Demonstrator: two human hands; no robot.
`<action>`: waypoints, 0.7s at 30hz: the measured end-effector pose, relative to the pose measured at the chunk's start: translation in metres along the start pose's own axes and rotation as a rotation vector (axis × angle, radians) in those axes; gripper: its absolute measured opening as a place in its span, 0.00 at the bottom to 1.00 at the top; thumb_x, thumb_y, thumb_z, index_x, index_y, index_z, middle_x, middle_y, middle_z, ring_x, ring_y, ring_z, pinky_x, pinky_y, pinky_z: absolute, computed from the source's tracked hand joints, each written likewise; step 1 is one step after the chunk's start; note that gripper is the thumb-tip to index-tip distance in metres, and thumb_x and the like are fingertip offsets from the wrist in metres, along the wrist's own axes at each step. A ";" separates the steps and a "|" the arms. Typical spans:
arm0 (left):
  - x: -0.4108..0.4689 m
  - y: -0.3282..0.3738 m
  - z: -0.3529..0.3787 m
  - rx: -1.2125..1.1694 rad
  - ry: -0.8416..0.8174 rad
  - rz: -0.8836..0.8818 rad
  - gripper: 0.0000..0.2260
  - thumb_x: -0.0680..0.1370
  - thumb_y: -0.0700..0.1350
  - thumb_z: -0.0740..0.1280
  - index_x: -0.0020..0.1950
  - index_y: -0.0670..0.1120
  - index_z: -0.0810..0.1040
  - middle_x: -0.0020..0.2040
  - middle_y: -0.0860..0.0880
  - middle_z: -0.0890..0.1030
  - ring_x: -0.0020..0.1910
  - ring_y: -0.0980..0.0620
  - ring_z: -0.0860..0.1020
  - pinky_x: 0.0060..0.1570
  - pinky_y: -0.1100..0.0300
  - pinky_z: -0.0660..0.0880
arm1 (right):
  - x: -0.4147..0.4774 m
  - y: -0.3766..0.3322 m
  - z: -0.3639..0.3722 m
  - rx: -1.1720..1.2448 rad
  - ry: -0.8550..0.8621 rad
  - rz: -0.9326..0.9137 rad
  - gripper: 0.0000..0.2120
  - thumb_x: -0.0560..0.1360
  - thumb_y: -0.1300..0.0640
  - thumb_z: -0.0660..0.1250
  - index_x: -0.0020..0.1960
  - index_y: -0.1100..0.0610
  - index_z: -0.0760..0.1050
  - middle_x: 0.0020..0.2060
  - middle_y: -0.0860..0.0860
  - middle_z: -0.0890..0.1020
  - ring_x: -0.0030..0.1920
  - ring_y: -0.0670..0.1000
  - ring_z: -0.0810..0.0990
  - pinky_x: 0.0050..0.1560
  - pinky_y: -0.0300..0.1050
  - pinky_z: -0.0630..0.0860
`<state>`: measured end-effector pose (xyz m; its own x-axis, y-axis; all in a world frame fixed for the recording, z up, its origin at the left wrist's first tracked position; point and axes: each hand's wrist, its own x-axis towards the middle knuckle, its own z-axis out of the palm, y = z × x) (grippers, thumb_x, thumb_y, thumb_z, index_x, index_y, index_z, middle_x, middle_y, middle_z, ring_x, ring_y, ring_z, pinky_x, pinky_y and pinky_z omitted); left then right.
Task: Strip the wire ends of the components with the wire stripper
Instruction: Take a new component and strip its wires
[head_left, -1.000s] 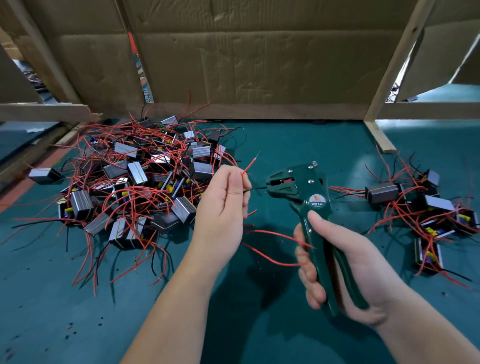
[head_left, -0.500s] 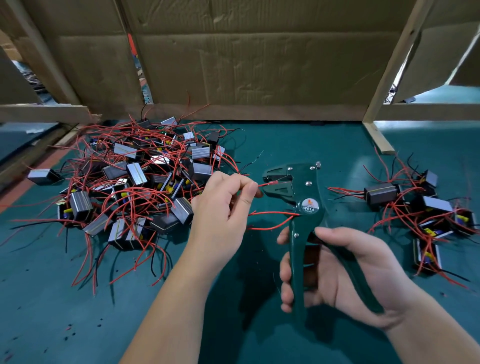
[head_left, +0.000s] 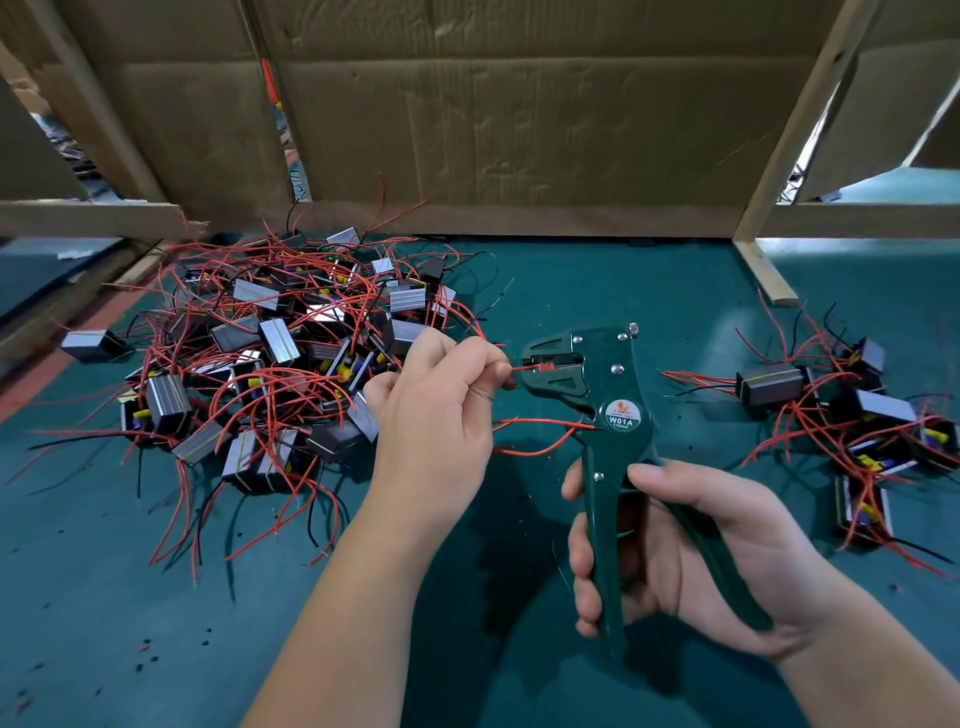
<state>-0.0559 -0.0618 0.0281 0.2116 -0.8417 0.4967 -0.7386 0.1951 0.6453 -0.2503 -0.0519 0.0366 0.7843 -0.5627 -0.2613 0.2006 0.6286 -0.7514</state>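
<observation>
At frame centre the left hand (head_left: 436, 410) pinches a red wire (head_left: 522, 368), feeding it into the wire stripper (head_left: 597, 395), whose handles the right hand (head_left: 670, 551) grips, unsqueezed, apparently awaiting the cut.

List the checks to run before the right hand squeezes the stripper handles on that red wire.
1. Tip of the red wire sits in the head of the wire stripper: ok.
2. The left hand pinches that wire just short of the head: ok.
3. The right hand wraps both handles, which stand spread: ok.
4. Left fingertips outside the jaws: ok, though close.
5. Insertion depth for the strip length: cannot tell.
6. The second red wire, running below the head, kept out of the handles: cannot tell.
</observation>
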 end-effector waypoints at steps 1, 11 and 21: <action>0.000 0.000 0.000 0.007 0.000 0.003 0.09 0.81 0.47 0.59 0.44 0.53 0.77 0.39 0.53 0.68 0.43 0.57 0.69 0.52 0.65 0.55 | 0.000 0.000 0.000 -0.003 0.000 -0.003 0.23 0.61 0.47 0.77 0.51 0.58 0.80 0.39 0.64 0.79 0.37 0.63 0.80 0.42 0.59 0.77; 0.000 0.002 -0.001 0.013 0.028 -0.011 0.10 0.81 0.49 0.58 0.42 0.55 0.76 0.40 0.53 0.69 0.44 0.59 0.69 0.55 0.68 0.53 | 0.001 -0.001 0.001 0.038 -0.008 -0.041 0.27 0.59 0.48 0.78 0.52 0.62 0.79 0.41 0.66 0.79 0.38 0.64 0.80 0.44 0.61 0.77; 0.000 0.002 0.000 0.014 0.038 -0.006 0.10 0.82 0.45 0.61 0.42 0.55 0.76 0.38 0.55 0.67 0.45 0.60 0.69 0.45 0.58 0.54 | -0.001 -0.001 0.003 -0.029 0.028 -0.062 0.24 0.60 0.49 0.79 0.50 0.60 0.79 0.37 0.65 0.79 0.34 0.63 0.80 0.39 0.60 0.78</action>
<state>-0.0570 -0.0610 0.0293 0.2396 -0.8232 0.5147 -0.7459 0.1833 0.6404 -0.2500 -0.0503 0.0395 0.7540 -0.6151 -0.2304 0.2306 0.5763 -0.7840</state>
